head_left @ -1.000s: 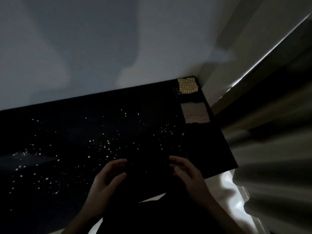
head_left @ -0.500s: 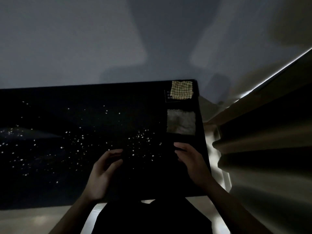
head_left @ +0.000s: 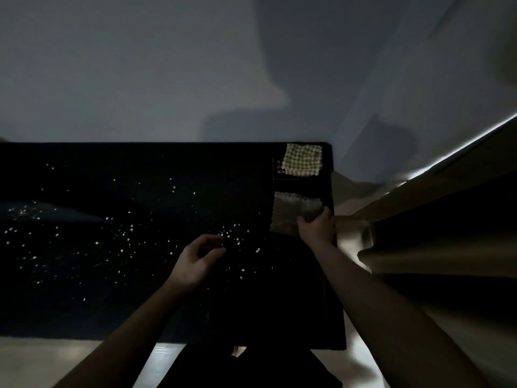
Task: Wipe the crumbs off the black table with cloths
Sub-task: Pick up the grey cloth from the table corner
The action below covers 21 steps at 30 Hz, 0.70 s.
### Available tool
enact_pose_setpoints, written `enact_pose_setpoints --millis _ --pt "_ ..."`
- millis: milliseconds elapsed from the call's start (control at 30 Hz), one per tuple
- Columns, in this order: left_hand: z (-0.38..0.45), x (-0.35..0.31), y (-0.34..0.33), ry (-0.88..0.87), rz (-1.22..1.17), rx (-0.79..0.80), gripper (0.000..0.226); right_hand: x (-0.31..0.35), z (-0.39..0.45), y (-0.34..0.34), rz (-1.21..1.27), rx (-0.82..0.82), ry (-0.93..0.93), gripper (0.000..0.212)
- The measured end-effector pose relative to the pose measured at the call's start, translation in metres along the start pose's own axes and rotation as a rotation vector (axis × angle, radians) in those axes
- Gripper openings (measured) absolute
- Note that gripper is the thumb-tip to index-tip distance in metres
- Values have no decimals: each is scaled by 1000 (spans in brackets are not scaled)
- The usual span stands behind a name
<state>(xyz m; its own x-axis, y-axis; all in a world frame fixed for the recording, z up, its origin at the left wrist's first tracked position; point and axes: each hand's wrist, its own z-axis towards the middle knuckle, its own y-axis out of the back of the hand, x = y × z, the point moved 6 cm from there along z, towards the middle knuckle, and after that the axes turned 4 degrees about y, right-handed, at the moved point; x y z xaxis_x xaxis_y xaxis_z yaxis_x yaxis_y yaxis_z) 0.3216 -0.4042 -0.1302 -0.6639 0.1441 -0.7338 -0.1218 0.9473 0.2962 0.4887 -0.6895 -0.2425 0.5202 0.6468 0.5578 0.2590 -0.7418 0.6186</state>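
The black table [head_left: 140, 309] fills the lower half of the dim view, scattered with small pale crumbs [head_left: 131, 233] across its left and middle. A grey cloth [head_left: 293, 208] lies near the right edge, and my right hand [head_left: 317, 228] rests on its near right corner, fingers curled over it. A yellow checked cloth [head_left: 302, 159] lies at the far right corner, apart from both hands. My left hand [head_left: 198, 261] hovers over the crumbs in the middle, fingers half curled, holding nothing that I can make out.
A pale wall [head_left: 167, 79] rises right behind the table's far edge. A curtain or bedding [head_left: 433, 233] hangs close to the table's right side. Light floor [head_left: 33, 359] shows in front of the near edge.
My right hand has moved forward and right from the table's near middle onto the grey cloth. My left hand has shifted slightly forward over the crumbs. The camera has tilted.
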Motion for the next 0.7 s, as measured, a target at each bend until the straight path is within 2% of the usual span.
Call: enact_pose_setpoints --millis 67,133,200,267,333,533,567,633,700 --pt "-4 2 -2 4 -3 19 23 1 5 0 56 -1 -70 83" --pt "-10 6 0 -3 9 32 24 6 0 1 150 73 -111 57" --pt "-17 8 5 -8 26 37 26 23 -15 4 247 156 -71 25" --pt "-23 10 12 -9 35 49 27 51 -35 9 337 197 33 7" --pt "-30 12 22 -5 24 67 29 80 -64 8 414 298 95 7" --pt "-59 13 69 -55 -131 56 35 147 -169 -23 550 519 137 28" --pt "-64 15 80 -67 -189 48 40 153 -187 -32 574 561 115 28" --pt "-74 22 106 -72 -319 74 66 164 -225 -52 625 652 55 29" --pt "-83 34 132 -23 -453 173 88 176 -263 -76 661 722 27 30"
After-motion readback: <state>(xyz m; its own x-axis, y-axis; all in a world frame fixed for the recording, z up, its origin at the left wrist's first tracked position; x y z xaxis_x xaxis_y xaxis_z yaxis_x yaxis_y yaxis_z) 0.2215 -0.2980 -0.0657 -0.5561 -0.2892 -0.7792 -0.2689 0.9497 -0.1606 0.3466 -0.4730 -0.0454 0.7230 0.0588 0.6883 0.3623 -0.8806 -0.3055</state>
